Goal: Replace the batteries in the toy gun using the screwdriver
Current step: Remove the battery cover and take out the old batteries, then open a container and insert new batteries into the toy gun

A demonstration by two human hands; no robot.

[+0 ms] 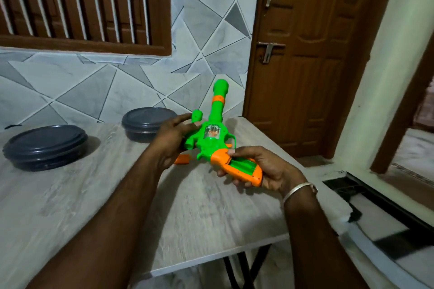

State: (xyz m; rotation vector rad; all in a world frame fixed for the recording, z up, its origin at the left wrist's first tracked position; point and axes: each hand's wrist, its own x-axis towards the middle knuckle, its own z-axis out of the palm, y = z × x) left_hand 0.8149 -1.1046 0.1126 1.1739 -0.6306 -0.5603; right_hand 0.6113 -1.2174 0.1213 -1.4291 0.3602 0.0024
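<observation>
Forearms: Both of your forearms (122, 195) enter from the bottom edge. The right one carries a metal bangle (298, 191) at the wrist.
Right grip: Your right grip (265, 169) is curled round the orange handle (254, 172) of the toy gun (211, 138), with the thumb on its upper edge and the fingers beneath.
Left grip: Your left grip (172, 141) is wrapped round the green body beside the short side tubes.
Toy gun position: It is held clear above the counter (199, 213). The barrel (219, 101) points away toward the tiled wall and the open face of the handle is turned up.
Battery bay: The battery bay (242, 164) shows as an uncovered green recess in the handle.
Step in hand: Judged to be checking the open bay before fresh cells go in.
Procedure: Keep the bay facing up and level. Steady the body with the left grip. Keep your right thumb off the opening. Find the polarity marks before you seat any cell.
Loose orange part: An orange piece (182, 159) lies on the counter beneath the left grip, partly hidden by it. It may be the bay cover, but this cannot be confirmed.
Not in view: The screwdriver, any batteries and any screw.
Hard to make out: Motion blur hides the bay's contacts and markings, so you cannot tell whether a cell sits inside. The sticker on the body is unreadable.
Other items: Two dark lidded containers (44, 145) stand at the far left of the counter.
</observation>
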